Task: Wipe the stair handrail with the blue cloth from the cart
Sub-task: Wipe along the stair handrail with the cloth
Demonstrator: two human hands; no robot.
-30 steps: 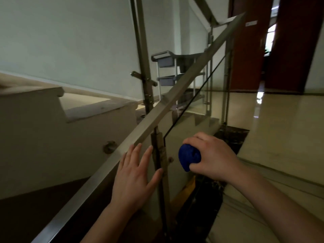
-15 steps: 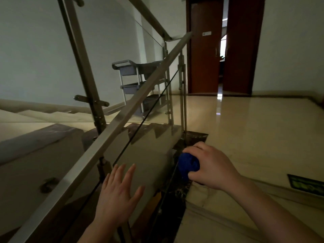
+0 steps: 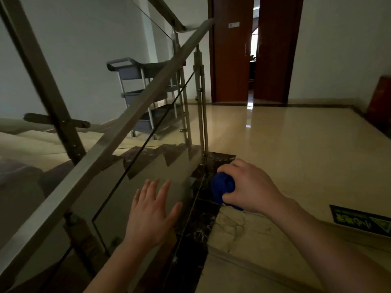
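Observation:
The steel stair handrail [image 3: 110, 140] slants from the lower left up to the top centre, above glass panels. My right hand [image 3: 251, 187] is closed around a bunched blue cloth [image 3: 222, 186], held to the right of the rail over the dark floor strip, apart from the rail. My left hand [image 3: 151, 214] is spread flat with fingers apart, below and to the right of the rail, not touching it. The grey cart [image 3: 141, 96] stands behind the glass at the foot of the stairs.
A steel post [image 3: 200, 98] ends the railing at the landing. Another slanted post [image 3: 42, 81] crosses the left side. Glossy beige floor [image 3: 296, 155] spreads to the right toward red-brown double doors [image 3: 251, 49], one ajar. A green floor sign [image 3: 361, 222] lies at the right.
The view has swung right and back from the rail. My left hand has come off the handrail and now hovers open beside it. My right hand keeps the blue cloth.

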